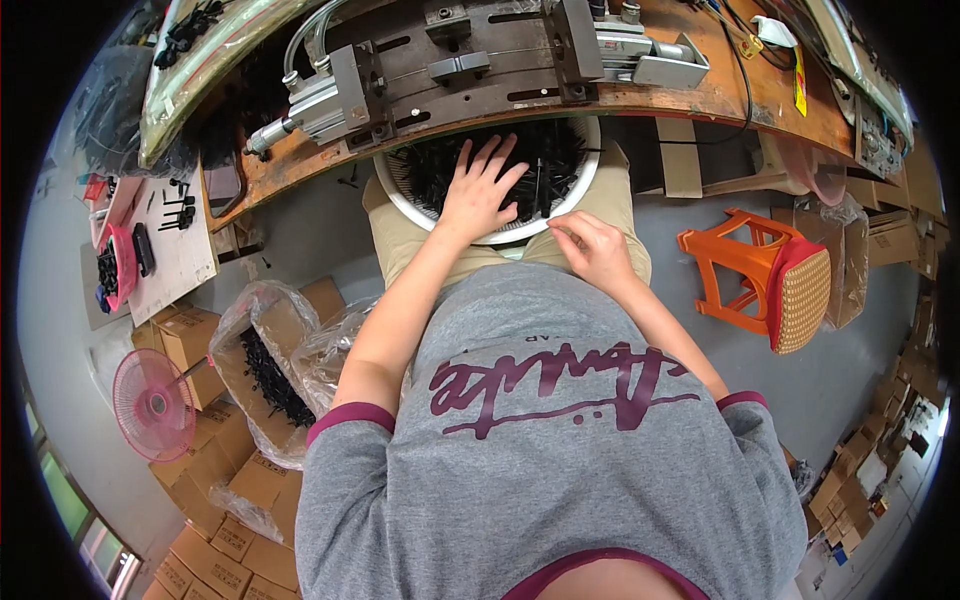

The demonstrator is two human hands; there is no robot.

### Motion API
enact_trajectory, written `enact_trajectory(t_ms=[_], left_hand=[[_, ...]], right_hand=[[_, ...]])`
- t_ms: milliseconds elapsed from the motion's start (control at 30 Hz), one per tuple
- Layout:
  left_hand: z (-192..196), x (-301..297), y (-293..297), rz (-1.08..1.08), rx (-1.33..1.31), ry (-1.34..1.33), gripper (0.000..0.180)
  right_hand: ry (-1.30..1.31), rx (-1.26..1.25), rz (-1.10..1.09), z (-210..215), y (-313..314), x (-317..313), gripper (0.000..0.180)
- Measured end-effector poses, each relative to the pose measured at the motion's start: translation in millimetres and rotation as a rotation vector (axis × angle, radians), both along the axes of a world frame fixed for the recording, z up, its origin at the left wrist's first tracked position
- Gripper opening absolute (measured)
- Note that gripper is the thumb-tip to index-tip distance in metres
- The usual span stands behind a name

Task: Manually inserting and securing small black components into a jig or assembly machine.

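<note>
A round white basket (388,184) rests on my lap under the table edge, filled with many thin black plastic parts (430,165). My left hand (482,192) lies over these parts with its fingers spread, holding nothing. At the basket's near right rim is my right hand (597,250), its thumb and forefinger pinched together. What sits between those fingertips, if anything, is too small to make out. Just beyond them a longer black part (542,185) lies on the pile, pointing away from me.
A metal fixture (465,68) with pneumatic cylinders is mounted on the wooden table (640,104) ahead. An orange stool (745,265) stands at right. To the left are a pink fan (155,405), a plastic-lined carton of black parts (265,385) and stacked cartons (205,565).
</note>
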State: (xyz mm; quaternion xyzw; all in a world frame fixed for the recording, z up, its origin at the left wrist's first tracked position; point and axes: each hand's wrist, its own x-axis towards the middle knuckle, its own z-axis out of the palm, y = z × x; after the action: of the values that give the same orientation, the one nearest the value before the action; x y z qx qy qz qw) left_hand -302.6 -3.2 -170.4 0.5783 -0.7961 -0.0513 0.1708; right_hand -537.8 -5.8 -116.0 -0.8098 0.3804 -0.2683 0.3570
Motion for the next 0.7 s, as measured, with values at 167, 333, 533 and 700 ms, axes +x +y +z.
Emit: enact_trajectory(t_ms=[167, 333, 533, 700], left_hand=[[20, -3, 8, 0.059, -0.030, 0.066, 0.074], [31, 19, 41, 0.360, -0.117, 0.173, 0.070], [-26, 72, 103, 0.919, -0.082, 0.478, 0.061], [-14, 72, 127, 0.851, -0.016, 0.583, 0.062]], right_hand=[[0.065, 0.145, -0.049, -11, 0, -4, 0.011], [0.101, 0.188, -0.094, -27, 6, -14, 0.011], [0.062, 0.276, -0.125, -26, 11, -20, 0.011], [0.050, 0.292, -0.121, -26, 11, -24, 0.011]])
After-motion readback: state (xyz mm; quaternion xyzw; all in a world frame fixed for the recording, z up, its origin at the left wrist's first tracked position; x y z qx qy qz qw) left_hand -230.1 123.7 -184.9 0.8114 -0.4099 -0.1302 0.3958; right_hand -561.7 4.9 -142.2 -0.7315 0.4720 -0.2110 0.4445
